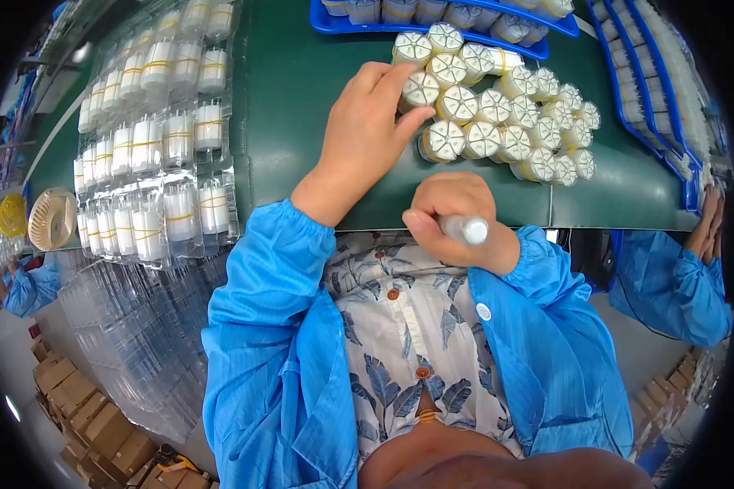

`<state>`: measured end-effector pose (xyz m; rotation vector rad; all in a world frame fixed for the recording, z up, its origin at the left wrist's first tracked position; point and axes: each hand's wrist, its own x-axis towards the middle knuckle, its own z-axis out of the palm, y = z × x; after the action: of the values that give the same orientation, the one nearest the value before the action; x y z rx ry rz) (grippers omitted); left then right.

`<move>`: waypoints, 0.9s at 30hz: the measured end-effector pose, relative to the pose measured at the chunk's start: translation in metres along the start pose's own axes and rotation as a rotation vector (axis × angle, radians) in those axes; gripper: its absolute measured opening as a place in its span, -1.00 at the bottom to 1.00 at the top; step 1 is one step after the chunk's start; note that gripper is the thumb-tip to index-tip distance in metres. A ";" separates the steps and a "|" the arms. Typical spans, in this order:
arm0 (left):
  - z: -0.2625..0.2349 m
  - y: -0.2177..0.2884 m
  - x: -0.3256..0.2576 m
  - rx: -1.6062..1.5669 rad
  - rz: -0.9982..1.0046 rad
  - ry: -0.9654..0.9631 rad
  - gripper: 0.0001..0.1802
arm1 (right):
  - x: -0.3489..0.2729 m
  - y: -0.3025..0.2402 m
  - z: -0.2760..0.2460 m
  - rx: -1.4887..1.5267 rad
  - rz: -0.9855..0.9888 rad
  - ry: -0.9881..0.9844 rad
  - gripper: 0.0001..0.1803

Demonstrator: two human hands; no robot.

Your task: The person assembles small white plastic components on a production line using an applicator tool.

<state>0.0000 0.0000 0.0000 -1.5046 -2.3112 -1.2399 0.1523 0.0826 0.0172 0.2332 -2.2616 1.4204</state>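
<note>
On the green table stands a cluster of short round bundles [493, 106], with pale tops divided into wedges and yellow bands around some sides. My left hand [365, 122] reaches to the cluster's left edge, its thumb and fingers around one round bundle [419, 89]. Close to the table's front edge, my right hand [457, 208] is closed around a slim whitish pen-like cylinder [472, 231], its rounded end pointing toward me. Most of that cylinder is hidden in the fist. A white banded piece [506, 60] lies on its side at the back of the cluster.
Clear plastic trays [235, 122] at the left hold rows of white banded cylinders. Blue trays [432, 33] with more bundles stand at the back, and other filled blue trays [656, 122] at the right. A tan basket [52, 218] is far left. Another person's blue sleeve [669, 281] shows at right.
</note>
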 end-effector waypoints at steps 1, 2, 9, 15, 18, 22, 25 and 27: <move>-0.009 0.001 -0.003 -0.028 -0.015 0.021 -0.47 | 0.004 0.004 0.003 -0.031 -0.015 0.023 -0.72; -0.017 0.002 -0.007 -0.057 -0.030 0.043 -0.50 | 0.009 0.008 0.005 -0.061 -0.028 0.045 -0.73; -0.065 0.005 -0.075 -0.119 -0.256 0.009 -0.43 | 0.014 0.007 0.004 0.083 0.174 0.096 -0.76; -0.059 -0.004 -0.090 -0.144 -0.116 0.100 -0.42 | 0.054 -0.017 0.003 0.023 -0.047 0.077 -0.79; -0.059 -0.005 -0.091 -0.178 -0.128 0.098 -0.41 | 0.065 -0.009 0.013 -0.005 -0.129 0.102 -0.79; -0.060 -0.005 -0.092 -0.215 -0.149 0.090 -0.41 | 0.070 -0.005 0.022 -0.036 -0.138 0.092 -0.78; -0.059 -0.004 -0.091 -0.201 -0.129 0.097 -0.42 | 0.069 -0.003 0.025 -0.025 -0.106 0.022 -0.78; -0.064 0.004 -0.088 -0.150 -0.160 0.077 -0.43 | 0.069 -0.004 0.027 -0.028 -0.114 0.046 -0.77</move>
<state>0.0270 -0.1053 0.0014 -1.3089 -2.3749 -1.5140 0.0847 0.0633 0.0425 0.3125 -2.1931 1.3211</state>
